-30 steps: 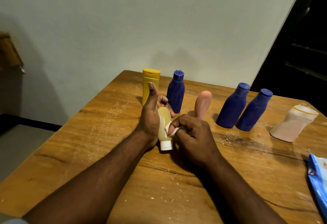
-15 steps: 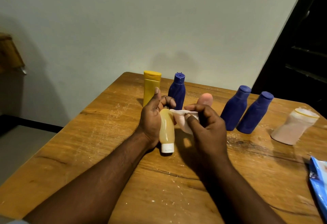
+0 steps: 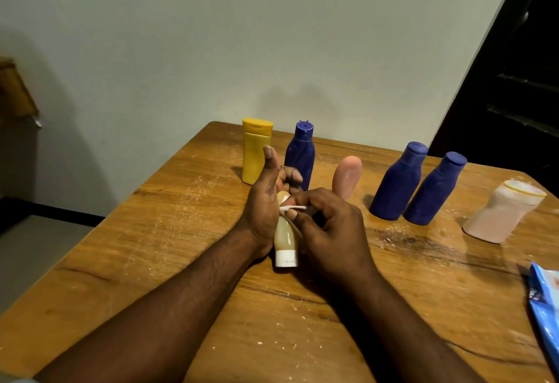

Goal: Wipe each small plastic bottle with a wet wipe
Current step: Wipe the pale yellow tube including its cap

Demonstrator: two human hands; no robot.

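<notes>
Left hand [image 3: 263, 204] grips pale bottle [image 3: 284, 231]; right hand [image 3: 329, 225] pinches wet wipe [image 3: 290, 208]; a wet slip could topple blue bottle [image 3: 299, 159] just beyond.

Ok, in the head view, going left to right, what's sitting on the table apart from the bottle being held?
Yellow bottle, blue bottle, pink bottle, second blue bottle, third blue bottle, pale translucent bottle, blue packet at the right edge.

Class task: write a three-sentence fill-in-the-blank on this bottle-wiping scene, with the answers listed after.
The left hand holds a pale bottle whose cap is ____. The wet wipe is pinched by the ____ hand. The leftmost standing bottle on the table is ____.
Answers: white; right; yellow.
</notes>
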